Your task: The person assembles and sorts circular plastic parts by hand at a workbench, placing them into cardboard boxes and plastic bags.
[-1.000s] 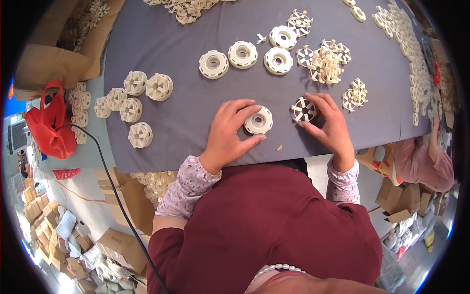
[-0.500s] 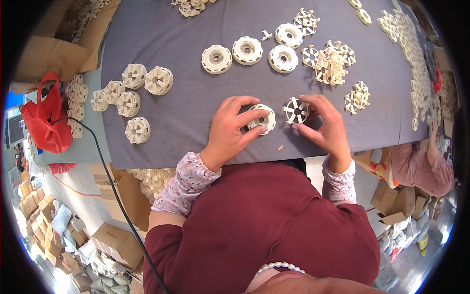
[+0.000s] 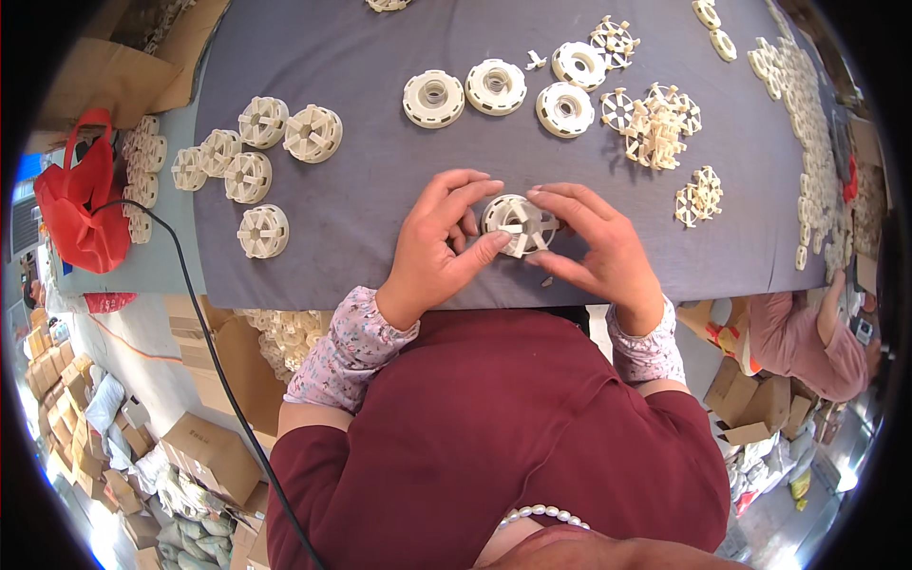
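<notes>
At the front middle of the table, a round cream plastic housing (image 3: 495, 215) lies between my hands. My left hand (image 3: 439, 237) curves around its left side, thumb tip on the near rim and fingers bent at the far side. Between thumb and fingers, my right hand (image 3: 597, 237) grips a thin spoked plastic ring (image 3: 544, 228). This ring overlaps the right part of the housing and looks slightly tilted. Whether it sits inside the housing, I cannot tell. A small beige scrap (image 3: 546, 281) lies just below my right thumb.
Housings with springs in them (image 3: 434, 98) stand beyond my hands. Spoked rings are heaped (image 3: 655, 133) at the right, with a smaller pile (image 3: 698, 198) nearer. Several spoked-topped assemblies (image 3: 313, 133) stand at the left. A red bag (image 3: 84, 214) and black cable (image 3: 195, 294) lie further left.
My right hand has moved left, bringing the spoked ring over the housing. My left hand's fingers have drawn back from the housing's middle toward its edge. The view has shifted slightly.
</notes>
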The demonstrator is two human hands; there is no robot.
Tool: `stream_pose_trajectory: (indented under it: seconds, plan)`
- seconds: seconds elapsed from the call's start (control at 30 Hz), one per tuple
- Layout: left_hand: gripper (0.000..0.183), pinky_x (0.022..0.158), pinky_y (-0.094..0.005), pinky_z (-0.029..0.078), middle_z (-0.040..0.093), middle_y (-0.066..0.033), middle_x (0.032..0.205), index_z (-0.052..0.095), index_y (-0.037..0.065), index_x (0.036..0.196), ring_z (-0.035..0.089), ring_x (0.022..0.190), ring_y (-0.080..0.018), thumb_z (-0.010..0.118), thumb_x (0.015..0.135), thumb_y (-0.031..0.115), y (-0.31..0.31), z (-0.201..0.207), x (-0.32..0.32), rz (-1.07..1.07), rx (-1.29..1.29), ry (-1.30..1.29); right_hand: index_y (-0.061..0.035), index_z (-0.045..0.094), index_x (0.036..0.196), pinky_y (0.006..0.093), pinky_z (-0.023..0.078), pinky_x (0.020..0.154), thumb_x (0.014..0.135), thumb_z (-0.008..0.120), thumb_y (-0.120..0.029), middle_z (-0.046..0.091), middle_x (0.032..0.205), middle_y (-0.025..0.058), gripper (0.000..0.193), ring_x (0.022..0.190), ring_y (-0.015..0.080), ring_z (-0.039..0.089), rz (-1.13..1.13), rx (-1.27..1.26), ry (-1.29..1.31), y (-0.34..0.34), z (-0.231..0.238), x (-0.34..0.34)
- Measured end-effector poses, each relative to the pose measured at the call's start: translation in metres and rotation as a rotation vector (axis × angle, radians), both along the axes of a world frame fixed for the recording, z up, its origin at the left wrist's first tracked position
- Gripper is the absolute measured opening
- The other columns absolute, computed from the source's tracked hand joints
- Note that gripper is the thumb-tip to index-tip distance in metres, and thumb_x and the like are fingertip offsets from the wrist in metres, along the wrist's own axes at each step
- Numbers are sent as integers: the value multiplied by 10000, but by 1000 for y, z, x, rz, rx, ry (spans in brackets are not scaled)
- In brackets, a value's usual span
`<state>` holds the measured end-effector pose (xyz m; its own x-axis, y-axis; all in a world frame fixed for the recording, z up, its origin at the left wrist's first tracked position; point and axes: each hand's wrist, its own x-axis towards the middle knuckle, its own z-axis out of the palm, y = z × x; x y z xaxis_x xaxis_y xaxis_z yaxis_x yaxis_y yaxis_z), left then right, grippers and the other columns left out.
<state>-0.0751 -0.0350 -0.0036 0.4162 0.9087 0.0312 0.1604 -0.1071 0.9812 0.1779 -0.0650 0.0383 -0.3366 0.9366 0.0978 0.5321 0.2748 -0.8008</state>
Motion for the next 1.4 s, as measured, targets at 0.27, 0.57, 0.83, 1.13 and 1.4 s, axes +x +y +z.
stream_pose_trajectory:
  seconds: [0.27,0.57,0.83,1.13,1.4]
  plan:
    - [533,684,-274,546,626,-104,1384,704,52,1399,616,737,-107,831,882,35,0,-4,7,-55,43,42,-76,689,1409,421,599,964,838,891,-197,689,1362,125,618,1143,339,709,39,32,-74,2,-18,-4]
    - [798,756,-295,591,627,-94,1431,605,107,1535,696,1074,-204,901,794,102,1,5,-6,-228,273,244,-89,672,1448,466,552,1049,850,882,-189,660,1421,139,642,1195,358,655,-34,208,-125,-9,-27,14]
    - [704,867,-353,589,618,-148,1387,649,66,1456,668,1192,-283,905,805,150,39,20,-50,537,620,683,-32,741,1274,425,513,1068,935,841,-250,749,1269,136,416,1237,323,658,-747,239,-171,32,-41,137]
    - [749,1009,-464,571,595,-191,1460,564,69,1520,645,1265,-405,873,864,257,99,4,2,310,544,698,-7,727,1097,266,531,826,1103,676,-266,758,1051,48,264,913,100,676,-830,194,740,30,-21,153]
    - [706,1024,-423,568,666,-157,1387,634,66,1446,673,1260,-345,900,801,170,35,15,18,42,404,489,-20,739,1168,391,560,885,1007,756,-246,733,1103,123,278,951,279,700,-698,31,-189,-17,-31,93]
